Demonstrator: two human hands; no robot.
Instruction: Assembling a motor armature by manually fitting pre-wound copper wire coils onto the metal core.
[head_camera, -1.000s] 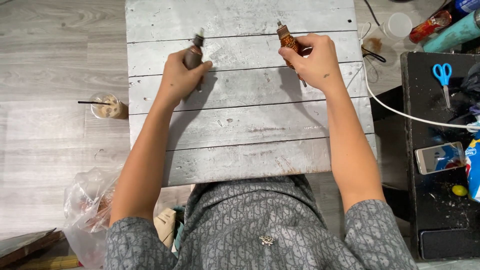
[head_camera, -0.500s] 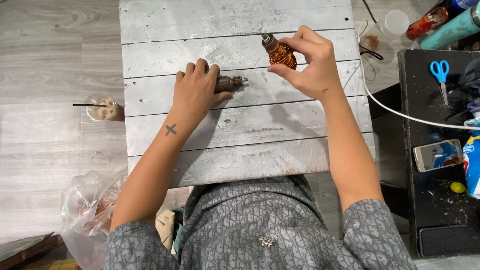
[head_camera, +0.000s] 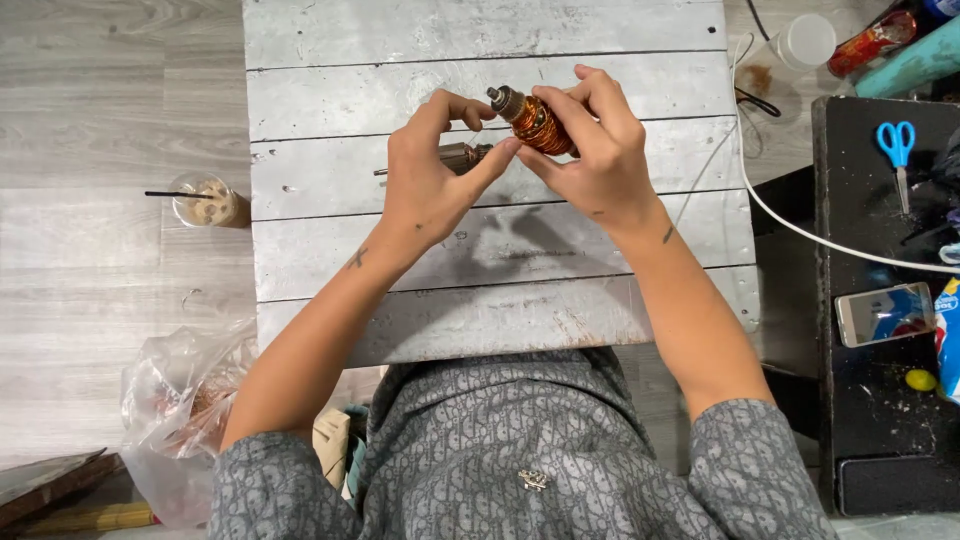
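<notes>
Centrally, above the whitewashed wooden plank tabletop (head_camera: 480, 300), I am holding a small copper-wound motor armature with a grey metal shaft end (head_camera: 532, 118), tilted with the shaft pointing up and to the left. My right hand (head_camera: 595, 160) is grasping its copper body, fingers curled over the top and thumb pressing from below. My left hand (head_camera: 430, 180) is pinching toward the same piece: its thumb tip is touching the lower edge of the windings, and its index finger is arching over the shaft end. Beneath the left palm, a second, darker brownish armature with a thin shaft (head_camera: 455, 157) is lying on the planks, partly hidden. Further out, an iced drink in a clear plastic cup with a black straw (head_camera: 205, 200) is standing on the grey floor to the left, and a crumpled clear plastic bag (head_camera: 175, 400) is lying below it. To the right, a black bench (head_camera: 860, 420) is carrying blue-handled scissors (head_camera: 897, 145) and a smartphone (head_camera: 885, 313); a white cable (head_camera: 800, 225) is crossing between tabletop and bench.
</notes>
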